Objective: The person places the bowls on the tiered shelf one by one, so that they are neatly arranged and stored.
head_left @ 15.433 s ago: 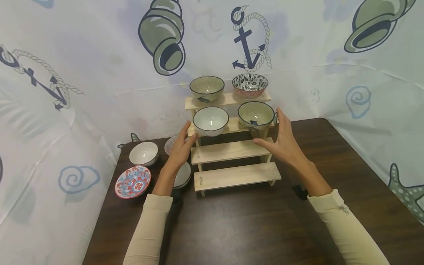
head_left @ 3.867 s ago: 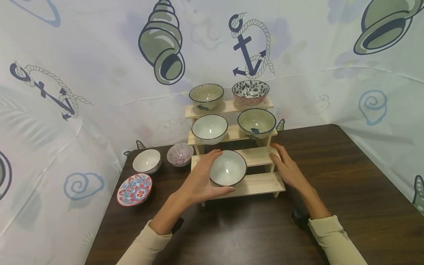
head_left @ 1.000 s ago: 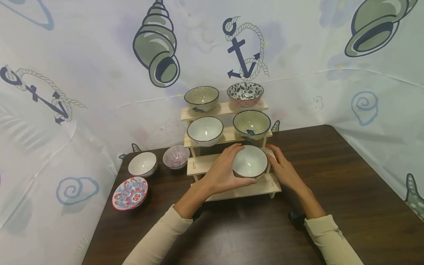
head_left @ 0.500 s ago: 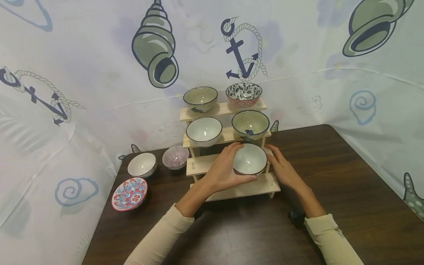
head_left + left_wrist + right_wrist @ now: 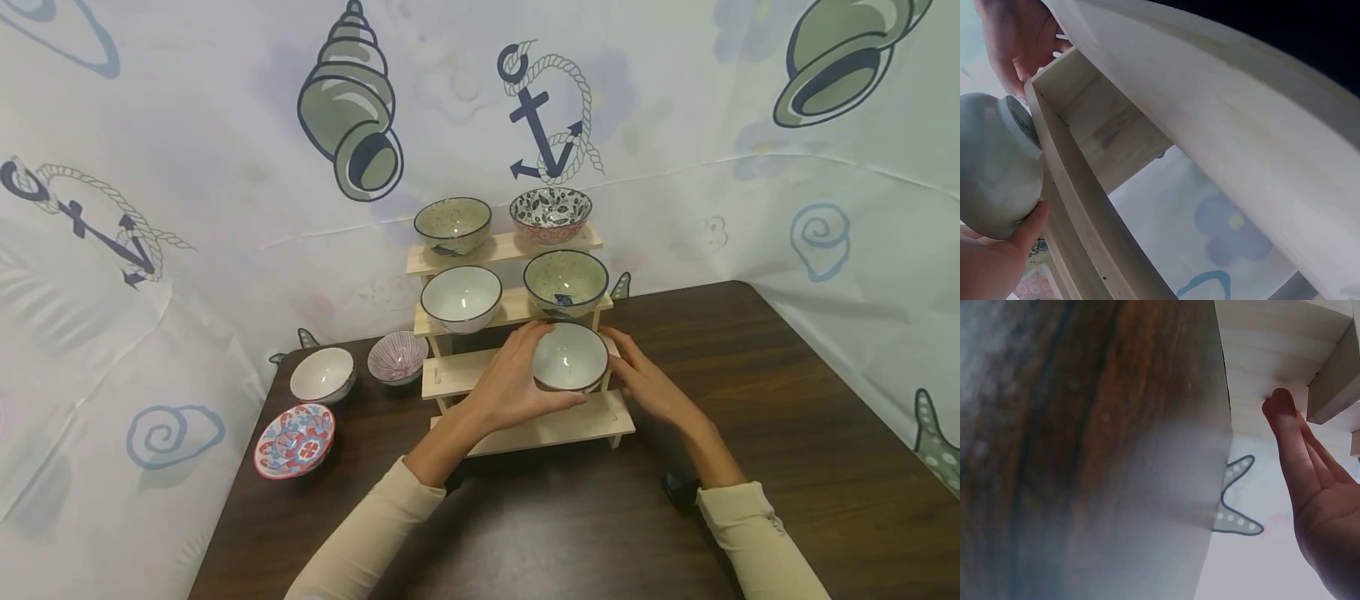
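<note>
- Since L hand has the dark-rimmed bowl by its left side, thumb in front and fingers curled behind, the foot's left free underneath; prob. why it's held that way.
- Bowl's upright-ish at R end of the third shelf from top. L wrist cam has the foot right by the shelf edge; can't tell if wood's taking wt yet.
- R hand at the stand's R end, fingers fairly straight, no bowl gripped. Prob. steadying the stand / guarding that edge. Can't tell how hard it presses, or if thumb touches the bowl.
- Upper 2 tiers = one bowl per side: speckled bowl + floral bowl up top, plain white bowl + green bowl below. Gap btwn each pair, prob. for balance & so rims don't knock.
- Striped bowl, small white bowl, red-rimmed bowl on table, left of stand, out of the way.
- Vs ~4 s ago: held bowl was further L, mid-stand & lower in view; now it's at R end, L hand moved w/ it. R hand approx same spot. Other bowls unchanged.
</note>
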A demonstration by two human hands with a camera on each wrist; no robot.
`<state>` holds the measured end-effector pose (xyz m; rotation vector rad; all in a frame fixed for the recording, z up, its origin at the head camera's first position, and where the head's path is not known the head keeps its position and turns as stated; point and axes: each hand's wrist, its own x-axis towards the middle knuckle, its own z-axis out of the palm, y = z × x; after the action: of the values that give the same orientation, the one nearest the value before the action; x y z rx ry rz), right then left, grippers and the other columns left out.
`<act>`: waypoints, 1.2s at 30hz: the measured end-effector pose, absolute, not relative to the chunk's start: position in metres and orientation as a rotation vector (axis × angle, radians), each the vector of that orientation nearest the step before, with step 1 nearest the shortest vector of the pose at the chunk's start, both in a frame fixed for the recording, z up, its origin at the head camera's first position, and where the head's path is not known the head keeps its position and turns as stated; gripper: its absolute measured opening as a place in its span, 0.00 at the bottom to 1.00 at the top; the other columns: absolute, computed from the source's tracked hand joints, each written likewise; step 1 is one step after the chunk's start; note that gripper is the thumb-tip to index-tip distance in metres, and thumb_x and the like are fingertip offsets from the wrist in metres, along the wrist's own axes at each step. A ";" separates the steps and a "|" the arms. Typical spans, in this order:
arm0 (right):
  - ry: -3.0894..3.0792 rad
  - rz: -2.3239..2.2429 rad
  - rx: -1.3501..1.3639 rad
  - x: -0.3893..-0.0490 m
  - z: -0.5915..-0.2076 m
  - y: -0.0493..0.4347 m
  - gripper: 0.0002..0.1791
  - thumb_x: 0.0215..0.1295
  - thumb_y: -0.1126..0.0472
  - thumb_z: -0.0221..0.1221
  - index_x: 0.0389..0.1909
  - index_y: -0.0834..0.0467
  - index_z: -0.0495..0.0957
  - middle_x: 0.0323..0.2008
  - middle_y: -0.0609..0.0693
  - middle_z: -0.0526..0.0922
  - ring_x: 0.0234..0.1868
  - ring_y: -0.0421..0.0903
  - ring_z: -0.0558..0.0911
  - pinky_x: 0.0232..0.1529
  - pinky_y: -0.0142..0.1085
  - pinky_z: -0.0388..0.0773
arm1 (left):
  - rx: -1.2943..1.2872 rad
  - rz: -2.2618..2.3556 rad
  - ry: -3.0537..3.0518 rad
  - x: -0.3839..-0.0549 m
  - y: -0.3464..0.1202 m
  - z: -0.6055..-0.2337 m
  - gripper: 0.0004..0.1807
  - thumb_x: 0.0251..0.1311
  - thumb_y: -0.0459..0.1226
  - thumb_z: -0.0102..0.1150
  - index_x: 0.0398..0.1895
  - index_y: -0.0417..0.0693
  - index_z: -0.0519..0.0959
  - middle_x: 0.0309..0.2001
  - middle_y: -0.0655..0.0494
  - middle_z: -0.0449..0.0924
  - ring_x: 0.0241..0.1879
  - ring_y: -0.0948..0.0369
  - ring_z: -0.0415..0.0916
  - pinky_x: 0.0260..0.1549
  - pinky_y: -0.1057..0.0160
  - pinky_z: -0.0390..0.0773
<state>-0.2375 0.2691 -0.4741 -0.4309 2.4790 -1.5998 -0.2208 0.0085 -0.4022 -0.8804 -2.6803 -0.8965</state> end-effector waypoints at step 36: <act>2.533 -1.549 -0.425 -0.237 -0.474 0.272 0.34 0.84 0.42 0.39 0.84 0.42 0.42 0.79 0.67 0.57 0.71 0.74 0.70 0.55 0.64 0.81 | -0.597 -1.106 -2.671 -0.223 0.038 -0.411 0.53 0.44 0.66 0.77 0.68 0.51 0.64 0.70 0.50 0.61 0.65 0.53 0.70 0.60 0.50 0.78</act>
<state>-0.2371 0.2723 -0.4743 -0.4254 2.5326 -1.5487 -0.2234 0.0379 -0.4110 -0.5965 -2.6707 -1.1058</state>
